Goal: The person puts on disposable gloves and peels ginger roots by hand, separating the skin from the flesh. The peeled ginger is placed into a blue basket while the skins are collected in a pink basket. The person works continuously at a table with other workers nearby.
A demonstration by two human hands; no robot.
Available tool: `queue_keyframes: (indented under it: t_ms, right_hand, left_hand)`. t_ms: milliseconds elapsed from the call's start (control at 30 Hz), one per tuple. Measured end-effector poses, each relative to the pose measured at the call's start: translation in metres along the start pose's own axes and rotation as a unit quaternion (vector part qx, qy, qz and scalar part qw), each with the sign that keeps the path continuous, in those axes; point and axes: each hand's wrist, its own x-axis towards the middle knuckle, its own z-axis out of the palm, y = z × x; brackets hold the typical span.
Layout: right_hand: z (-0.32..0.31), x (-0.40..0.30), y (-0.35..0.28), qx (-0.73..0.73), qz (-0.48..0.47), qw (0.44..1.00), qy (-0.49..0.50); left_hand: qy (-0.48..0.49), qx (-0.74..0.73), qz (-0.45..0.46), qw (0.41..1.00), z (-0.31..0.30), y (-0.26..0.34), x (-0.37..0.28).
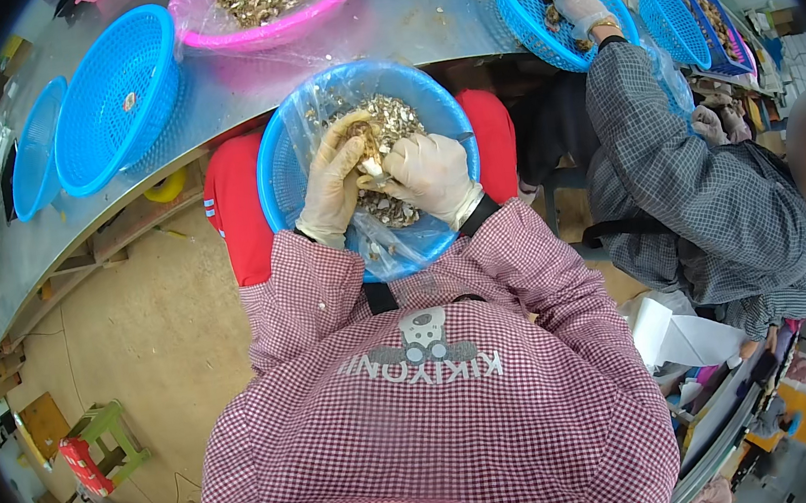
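Note:
My left hand (pixel 335 177), in a pale thin glove, grips a brown and white piece (pixel 370 157) that looks like a mushroom. Close against it is my gloved right hand (pixel 435 173), closed on a small knife (pixel 465 137); its dark end sticks out past the knuckles, and most of it is hidden. Both hands are over a blue plastic basket (pixel 275 191) on my lap. Clear plastic film lines the basket, and pale and brown scraps (pixel 395 114) lie in it.
On the metal table (pixel 423 33) stand a pink basin (pixel 274 39) of scraps and a large blue basket (pixel 113 98) holding one small piece. At right, a co-worker's gloved hand (pixel 580 8) reaches into another blue basket (pixel 527 36) of brown pieces. A green stool (pixel 108 441) stands lower left.

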Motion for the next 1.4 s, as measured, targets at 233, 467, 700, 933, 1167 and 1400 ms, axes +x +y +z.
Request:
queue_keyframes:
  t_ms: [233, 467, 700, 933, 1167, 1400]
  right_hand:
    - [-0.005, 0.004, -0.003, 0.033, 0.022, 0.999, -0.015]
    - [-0.006, 0.008, -0.001, 0.072, 0.017, 0.996, 0.046]
    - [-0.009, 0.009, -0.004, 0.125, 0.043, 0.988, 0.081]
    - [-0.016, 0.015, -0.005, 0.101, 0.054, 0.992, 0.042]
    - [-0.004, 0.003, -0.005, 0.013, 0.010, 1.000, -0.009]
    - [-0.013, 0.013, -0.007, 0.120, 0.090, 0.986, 0.072]
  left_hand:
    - [-0.040, -0.038, -0.001, 0.998, 0.007, 0.005, -0.002]
    - [-0.054, -0.097, 0.013, 0.994, 0.001, 0.000, 0.001]
    - [-0.075, -0.103, 0.005, 0.992, 0.008, 0.003, 0.001]
    - [-0.069, -0.057, 0.015, 0.996, 0.009, 0.002, -0.001]
    - [-0.056, -0.088, -0.056, 0.993, -0.001, -0.001, 0.003]
    - [-0.043, -0.067, -0.032, 0.996, 0.005, -0.001, -0.001]
